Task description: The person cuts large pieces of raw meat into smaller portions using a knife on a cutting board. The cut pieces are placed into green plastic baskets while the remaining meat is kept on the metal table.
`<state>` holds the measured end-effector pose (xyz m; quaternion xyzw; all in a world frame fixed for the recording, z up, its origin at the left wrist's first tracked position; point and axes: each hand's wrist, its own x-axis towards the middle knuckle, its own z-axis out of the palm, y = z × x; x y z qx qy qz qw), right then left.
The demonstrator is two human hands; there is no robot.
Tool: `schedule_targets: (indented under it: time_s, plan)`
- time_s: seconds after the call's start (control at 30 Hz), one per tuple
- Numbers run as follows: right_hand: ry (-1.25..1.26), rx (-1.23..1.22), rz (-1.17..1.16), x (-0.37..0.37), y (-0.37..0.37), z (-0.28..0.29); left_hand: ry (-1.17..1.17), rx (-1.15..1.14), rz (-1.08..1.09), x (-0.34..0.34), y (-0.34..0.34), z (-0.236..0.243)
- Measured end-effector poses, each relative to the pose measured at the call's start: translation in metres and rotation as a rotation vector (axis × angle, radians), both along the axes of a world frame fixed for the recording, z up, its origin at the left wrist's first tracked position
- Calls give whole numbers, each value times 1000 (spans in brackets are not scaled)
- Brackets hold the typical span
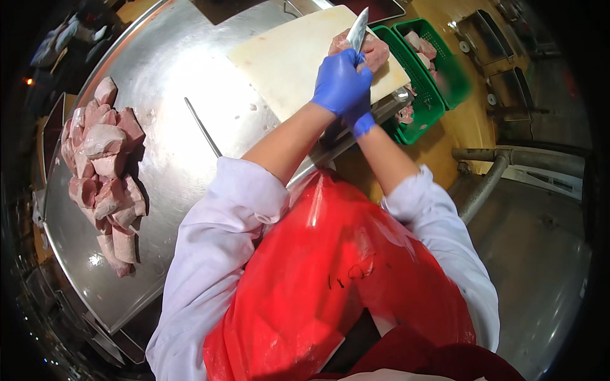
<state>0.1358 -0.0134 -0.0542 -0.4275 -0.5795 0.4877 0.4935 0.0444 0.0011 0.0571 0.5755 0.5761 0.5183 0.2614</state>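
My left hand (342,81), in a blue glove, is closed at the base of a knife blade (358,30); the handle is hidden. The blade slants up over a pale pink piece of raw meat (377,54) at the far right end of a white cutting board (279,54). My right hand (361,115), also blue-gloved, reaches in under the left one. Only its wrist and part of the back show, so its fingers and anything in them are hidden. Both hands sit close together at the board's near right part.
Left on the steel table (168,146) lies a heap of raw meat chunks (105,152). A thin metal rod (202,127) rests between heap and board. Two green baskets (427,117) with meat pieces stand beyond the board's right edge. A metal pipe rail (489,181) is at right.
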Motion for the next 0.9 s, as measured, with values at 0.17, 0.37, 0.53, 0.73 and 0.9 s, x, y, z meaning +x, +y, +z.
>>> schedule_targets:
  time_s: [0.17,0.37,0.53,0.73,0.9]
  plan:
    - [-513,92,-135,-24,-8,-11,-39,-75,-52,-13,0,23]
    - [-178,236,14,-31,58,29,-370,-101,-73,-14,-6,44]
    - [104,-177,267,-27,27,90,-231,51,-68,-11,50,92]
    - [170,-189,429,33,30,104,339,-59,-292,55,140,163]
    - [96,-280,309,161,65,89,787,-17,-262,56,177,165]
